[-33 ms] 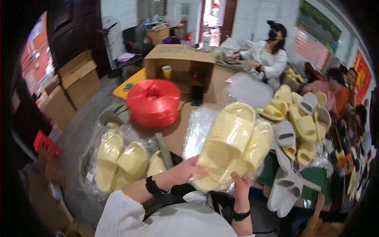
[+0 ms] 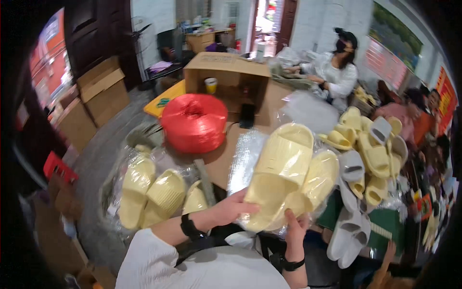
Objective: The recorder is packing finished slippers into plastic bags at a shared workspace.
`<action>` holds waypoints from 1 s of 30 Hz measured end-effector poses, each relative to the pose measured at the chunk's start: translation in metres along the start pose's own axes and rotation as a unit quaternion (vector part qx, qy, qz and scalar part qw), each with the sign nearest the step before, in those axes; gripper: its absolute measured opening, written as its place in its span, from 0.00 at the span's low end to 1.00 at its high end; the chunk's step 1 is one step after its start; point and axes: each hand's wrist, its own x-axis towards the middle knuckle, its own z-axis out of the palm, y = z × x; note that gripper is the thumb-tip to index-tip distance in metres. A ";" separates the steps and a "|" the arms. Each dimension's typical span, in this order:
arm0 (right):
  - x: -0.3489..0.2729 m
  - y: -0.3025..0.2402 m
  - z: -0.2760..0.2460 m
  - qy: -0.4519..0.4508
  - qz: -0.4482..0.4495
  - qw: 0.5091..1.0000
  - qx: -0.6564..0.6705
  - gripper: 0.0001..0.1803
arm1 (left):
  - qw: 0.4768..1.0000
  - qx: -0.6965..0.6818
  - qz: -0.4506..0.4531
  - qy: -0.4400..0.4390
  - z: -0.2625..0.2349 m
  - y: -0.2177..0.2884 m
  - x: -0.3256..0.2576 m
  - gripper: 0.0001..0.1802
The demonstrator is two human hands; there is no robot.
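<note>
- Slippers (image 2: 288, 173) — one pale yellow pair, soles toward us, wrapped in a clear plastic bag (image 2: 243, 161); we hold them raised above the near edge of the worktop (image 2: 221, 159), not resting on it.
- Left hand (image 2: 233, 208): grasping the heel end of the nearer slipper through the plastic, fingers curled round its lower left edge.
- Right hand (image 2: 294, 230): gripping the pair from below at the heel ends, thumb up against the bag.
- Change against the earlier frame: none we can make out — hands, pair and bag sit alike in both; we judge the bagging to be mid-step, the bag's mouth not visibly closed.
- Nearby: red twine spool (image 2: 194, 123) toward the far side of the worktop, before an open cardboard box (image 2: 226, 72); bagged yellow slippers (image 2: 151, 192) at the left edge; loose yellow and grey slippers (image 2: 365, 149) heaped at the right edge; a masked person (image 2: 337, 67) beyond the far edge.
</note>
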 end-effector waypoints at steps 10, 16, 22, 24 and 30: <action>-0.048 0.032 0.050 -0.361 -0.129 0.914 -0.129 0.25 | 0.974 0.101 0.021 0.204 -0.026 0.025 -0.124 0.32; -0.037 0.019 0.065 -0.376 -0.115 0.905 -0.161 0.24 | 0.864 0.195 0.067 0.459 -0.066 0.135 -0.269 0.29; -0.037 0.032 0.063 -0.320 -0.087 0.933 -0.140 0.13 | 0.861 0.091 -0.044 0.499 -0.153 0.165 -0.339 0.18; -0.037 0.035 0.060 -0.301 -0.085 0.937 -0.155 0.12 | 0.866 0.092 -0.054 0.489 -0.170 0.181 -0.311 0.18; -0.041 0.037 0.052 -0.263 -0.075 0.947 -0.171 0.11 | 0.873 0.291 -0.156 0.360 -0.216 0.246 -0.224 0.05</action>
